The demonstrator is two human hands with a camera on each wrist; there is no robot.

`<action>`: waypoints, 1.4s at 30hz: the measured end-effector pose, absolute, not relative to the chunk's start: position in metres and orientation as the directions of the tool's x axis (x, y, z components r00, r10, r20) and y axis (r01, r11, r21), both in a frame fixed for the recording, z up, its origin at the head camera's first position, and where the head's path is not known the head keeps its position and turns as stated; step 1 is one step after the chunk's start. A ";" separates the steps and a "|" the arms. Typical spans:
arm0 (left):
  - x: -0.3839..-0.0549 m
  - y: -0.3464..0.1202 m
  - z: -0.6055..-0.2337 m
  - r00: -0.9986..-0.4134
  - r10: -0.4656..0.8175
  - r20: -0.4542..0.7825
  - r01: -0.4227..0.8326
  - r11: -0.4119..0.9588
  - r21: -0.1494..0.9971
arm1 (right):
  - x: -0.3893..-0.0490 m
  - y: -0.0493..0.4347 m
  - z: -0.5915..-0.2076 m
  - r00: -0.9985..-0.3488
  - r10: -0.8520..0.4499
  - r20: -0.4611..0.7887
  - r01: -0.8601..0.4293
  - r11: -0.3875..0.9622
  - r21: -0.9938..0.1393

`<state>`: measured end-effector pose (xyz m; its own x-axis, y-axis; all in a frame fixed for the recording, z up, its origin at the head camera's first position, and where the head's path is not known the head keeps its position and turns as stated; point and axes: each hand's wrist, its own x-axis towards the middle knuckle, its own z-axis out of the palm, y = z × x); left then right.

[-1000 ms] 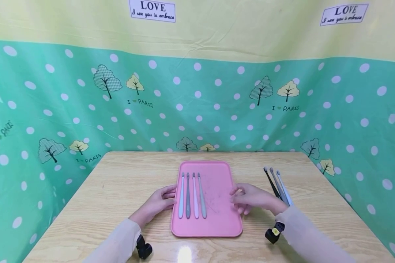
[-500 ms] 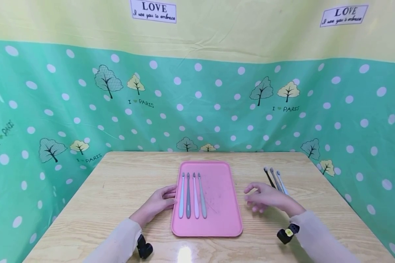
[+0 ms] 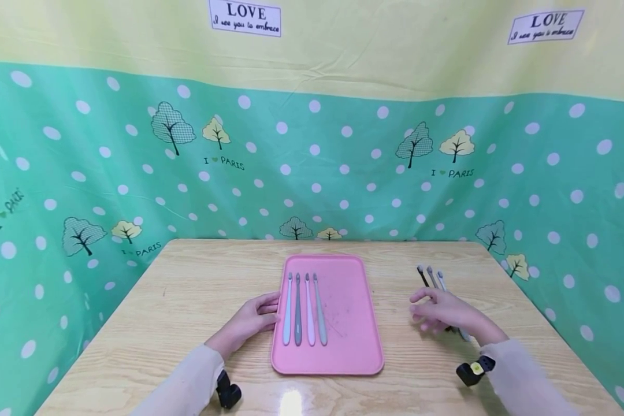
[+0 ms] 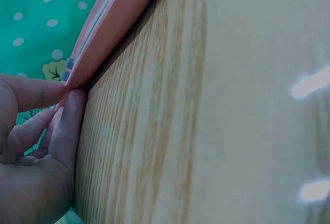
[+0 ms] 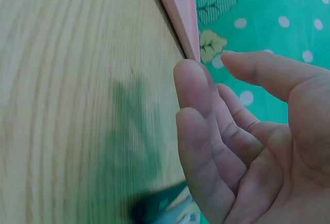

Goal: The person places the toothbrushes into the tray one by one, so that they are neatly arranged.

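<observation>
A pink tray (image 3: pixel 351 346) lies upright before me, holding several toothbrushes side by side on its left half: light blue (image 3: pixel 288 323), dark grey (image 3: pixel 298 323), pink (image 3: pixel 310 323) and grey-green (image 3: pixel 320 323). My left hand (image 3: pixel 248 321) grips the tray's left rim; in the left wrist view its thumb and fingers meet at the rim (image 4: pixel 111 33). Off the tray's right side, my right hand (image 3: pixel 449 312) hovers with relaxed, spread fingers and holds nothing. It partly covers a black toothbrush (image 3: pixel 423 275), a grey toothbrush (image 3: pixel 433 278) and a light blue toothbrush (image 3: pixel 442 280) on the table.
The wooden table (image 3: pixel 213 266) extends around the tray. Behind it and along both sides hangs a green dotted curtain (image 3: pixel 260 138) with a yellow upper part. Each wrist carries a black camera (image 3: pixel 227 393).
My right hand has moved away from the tray's right edge, rightward to above the loose toothbrushes. My left hand and the tray have stayed in place.
</observation>
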<state>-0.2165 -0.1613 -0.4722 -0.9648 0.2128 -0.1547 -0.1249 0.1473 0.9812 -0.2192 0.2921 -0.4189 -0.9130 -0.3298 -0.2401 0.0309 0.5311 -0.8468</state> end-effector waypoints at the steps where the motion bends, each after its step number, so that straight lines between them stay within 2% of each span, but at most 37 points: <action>1: -0.217 -0.161 -0.472 -0.964 0.214 -0.156 -0.125 0.148 0.981 | -0.219 0.295 -0.419 -0.916 -0.319 -0.242 0.038 0.531 -0.846; 14: -0.217 -0.162 -0.474 -0.963 0.218 -0.159 -0.130 0.143 0.981 | -0.219 0.317 -0.416 -0.955 -0.204 -0.217 0.063 0.574 -0.816; 23: -0.218 -0.162 -0.474 -0.960 0.229 -0.158 -0.130 0.133 0.983 | -0.224 0.328 -0.420 -0.977 -0.081 -0.200 0.097 0.662 -0.743; 30: -0.217 -0.162 -0.472 -0.961 0.226 -0.157 -0.130 0.132 0.983 | -0.227 0.335 -0.426 -0.981 -0.045 -0.191 0.104 0.707 -0.700; 42: -0.219 -0.163 -0.472 -0.959 0.238 -0.155 -0.122 0.146 0.982 | -0.230 0.336 -0.435 -0.989 -0.047 -0.140 0.064 0.717 -0.694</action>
